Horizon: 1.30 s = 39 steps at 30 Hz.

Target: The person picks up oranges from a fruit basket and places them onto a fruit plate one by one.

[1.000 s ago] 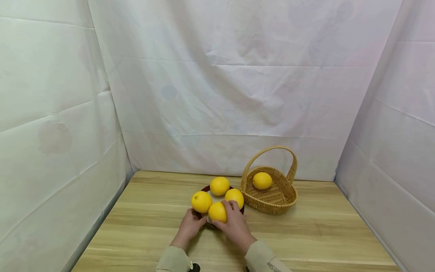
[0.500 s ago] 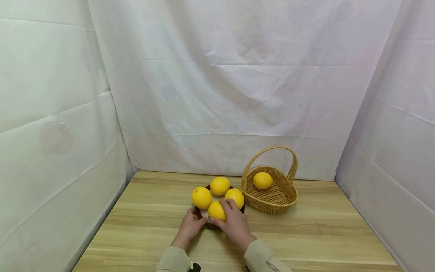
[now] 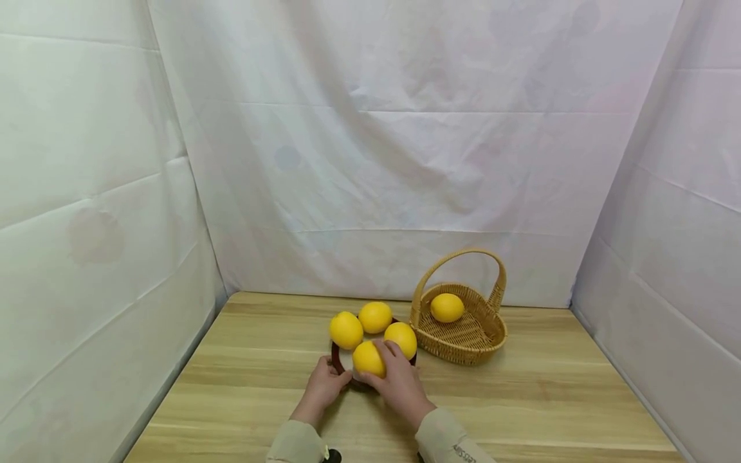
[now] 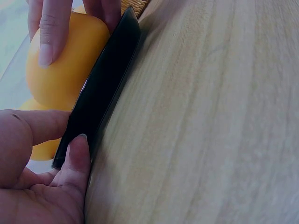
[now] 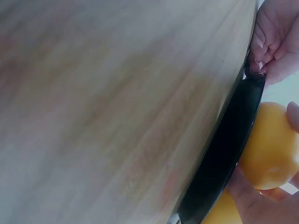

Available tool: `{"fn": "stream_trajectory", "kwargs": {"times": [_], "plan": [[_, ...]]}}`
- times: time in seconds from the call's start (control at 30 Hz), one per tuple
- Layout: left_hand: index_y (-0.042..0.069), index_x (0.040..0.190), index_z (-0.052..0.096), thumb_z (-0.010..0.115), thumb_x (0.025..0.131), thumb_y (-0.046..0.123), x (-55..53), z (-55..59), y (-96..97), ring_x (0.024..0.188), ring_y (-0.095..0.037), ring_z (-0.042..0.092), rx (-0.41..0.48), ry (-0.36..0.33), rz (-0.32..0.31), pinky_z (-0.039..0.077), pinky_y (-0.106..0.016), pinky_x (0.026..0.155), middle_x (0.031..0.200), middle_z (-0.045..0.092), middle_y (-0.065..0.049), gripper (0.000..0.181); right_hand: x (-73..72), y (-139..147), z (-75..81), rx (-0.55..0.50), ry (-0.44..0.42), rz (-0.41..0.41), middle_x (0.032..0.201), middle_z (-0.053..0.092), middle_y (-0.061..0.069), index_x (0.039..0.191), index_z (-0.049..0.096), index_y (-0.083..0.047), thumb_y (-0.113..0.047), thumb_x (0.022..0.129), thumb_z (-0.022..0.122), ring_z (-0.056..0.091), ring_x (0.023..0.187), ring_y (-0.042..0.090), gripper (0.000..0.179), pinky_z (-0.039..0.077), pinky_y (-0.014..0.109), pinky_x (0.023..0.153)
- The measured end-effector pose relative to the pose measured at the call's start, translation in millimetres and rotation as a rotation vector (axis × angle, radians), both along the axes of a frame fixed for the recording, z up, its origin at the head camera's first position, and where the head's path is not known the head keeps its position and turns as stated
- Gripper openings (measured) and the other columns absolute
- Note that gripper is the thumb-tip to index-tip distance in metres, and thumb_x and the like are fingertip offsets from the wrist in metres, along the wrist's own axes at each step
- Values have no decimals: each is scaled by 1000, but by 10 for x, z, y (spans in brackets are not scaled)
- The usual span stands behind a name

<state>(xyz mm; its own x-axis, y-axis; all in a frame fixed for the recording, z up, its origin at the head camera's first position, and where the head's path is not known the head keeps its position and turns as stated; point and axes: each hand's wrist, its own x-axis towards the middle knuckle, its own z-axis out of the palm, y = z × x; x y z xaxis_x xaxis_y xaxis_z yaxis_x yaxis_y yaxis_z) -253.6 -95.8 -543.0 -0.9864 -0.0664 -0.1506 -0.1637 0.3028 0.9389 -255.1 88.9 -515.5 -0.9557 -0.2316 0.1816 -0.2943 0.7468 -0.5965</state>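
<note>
- The dark plate (image 3: 334, 357) sits on the wooden table (image 3: 521, 399), and everything else is placed from it.
- The right hand (image 3: 398, 379) curls its fingers over the nearest orange (image 3: 368, 359), which lies at the plate's near edge; the left wrist view shows fingertips (image 4: 46, 46) pressed on the fruit's skin.
- The left hand (image 3: 323, 386) pinches the plate's near-left rim, thumb on the inside and a finger against the outer wall, as the left wrist view shows (image 4: 77, 154).
- Three more oranges lie on the plate: one at its left (image 3: 345, 330), one at its far side (image 3: 375, 316) and one at its right (image 3: 401, 339), close together and just beside the held one.
- A wicker basket (image 3: 463, 341) with an arched handle stands just right of the plate, on the table.
- One orange in the basket (image 3: 446, 307) lies toward its back.
- White cloth (image 3: 370, 161) hangs behind and to both sides of the plate.
</note>
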Motion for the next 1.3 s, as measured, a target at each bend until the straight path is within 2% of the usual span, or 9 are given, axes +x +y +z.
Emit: {"fn": "stream_trajectory", "kwargs": {"times": [0.17, 0.4, 0.73, 0.97, 1.1, 1.3], "plan": [[-11, 137, 38, 70, 92, 14, 7, -3, 2, 78, -14, 61, 2, -2, 6, 52, -29, 69, 98, 67, -17, 60, 0, -14, 9, -4, -8, -16, 150, 48, 8, 150, 48, -21, -49, 88, 73, 57, 129, 32, 73, 42, 72, 96], [-10, 137, 39, 70, 93, 16, 3, -18, 2, 79, -14, 60, 7, -13, 6, 52, -29, 69, 99, 66, -16, 60, 5, 4, 37, 46, 6, -18, 151, 47, 6, 150, 47, -24, -52, 90, 70, 60, 123, 35, 70, 43, 71, 93], [-11, 135, 40, 70, 92, 15, 14, -16, -4, 78, -14, 61, 3, 7, 8, 51, -29, 68, 96, 67, -16, 59, 35, 112, 114, 42, 48, -31, 147, 51, 6, 149, 49, -20, -50, 91, 69, 58, 126, 33, 68, 50, 56, 99], [-8, 135, 41, 71, 92, 16, 3, -48, -7, 78, -13, 60, -7, -16, 19, 51, -28, 69, 96, 68, -13, 58, 68, 182, 131, 44, 77, -40, 140, 58, 4, 143, 56, -20, -50, 93, 67, 61, 123, 29, 59, 51, 53, 100], [-10, 137, 40, 70, 92, 17, 3, -51, -7, 80, -15, 60, -5, -15, 10, 51, -28, 69, 98, 67, -15, 60, 93, 214, 139, 45, 88, -54, 138, 61, 1, 140, 59, -18, -46, 96, 66, 62, 124, 25, 53, 51, 51, 100], [-11, 139, 38, 70, 93, 17, 12, -16, 1, 82, -16, 61, -10, -11, 7, 51, -28, 69, 98, 67, -16, 63, 141, 277, 182, 37, 157, -72, 132, 65, 3, 131, 65, -13, -36, 96, 68, 65, 118, 23, 42, 54, 47, 95]]}}
